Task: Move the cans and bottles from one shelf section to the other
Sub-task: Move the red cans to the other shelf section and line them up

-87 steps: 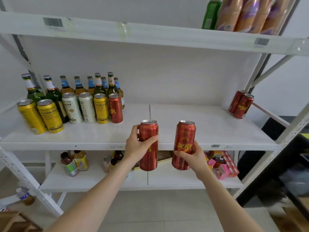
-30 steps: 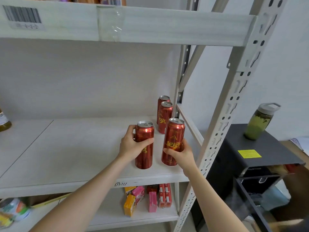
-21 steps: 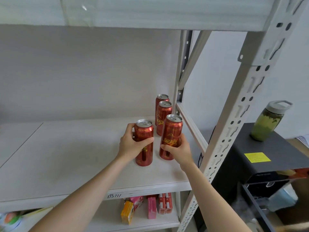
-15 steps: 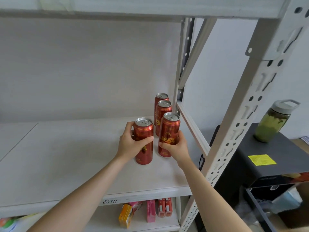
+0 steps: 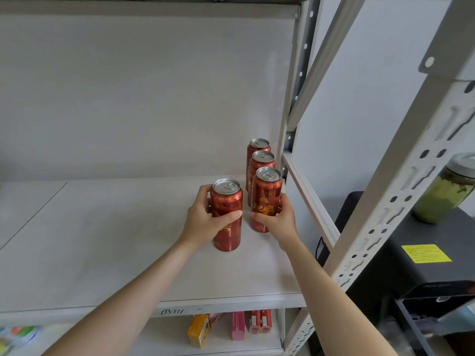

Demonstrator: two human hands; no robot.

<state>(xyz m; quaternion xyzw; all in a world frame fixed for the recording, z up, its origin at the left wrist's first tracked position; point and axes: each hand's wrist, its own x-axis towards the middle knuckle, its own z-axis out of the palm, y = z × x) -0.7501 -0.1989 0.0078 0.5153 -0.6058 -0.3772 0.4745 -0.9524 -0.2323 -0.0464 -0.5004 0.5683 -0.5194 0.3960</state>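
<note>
fingers of left hand [image 5: 203,222] and right hand [image 5: 279,220] each wrap one red can [image 5: 227,217].

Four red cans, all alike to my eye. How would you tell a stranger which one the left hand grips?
Find the pale shelf board and follow it to its right end. Three red cans line up there front to back; the left hand grips the fourth can, which stands alone left of that line and nearest the front edge.
</note>
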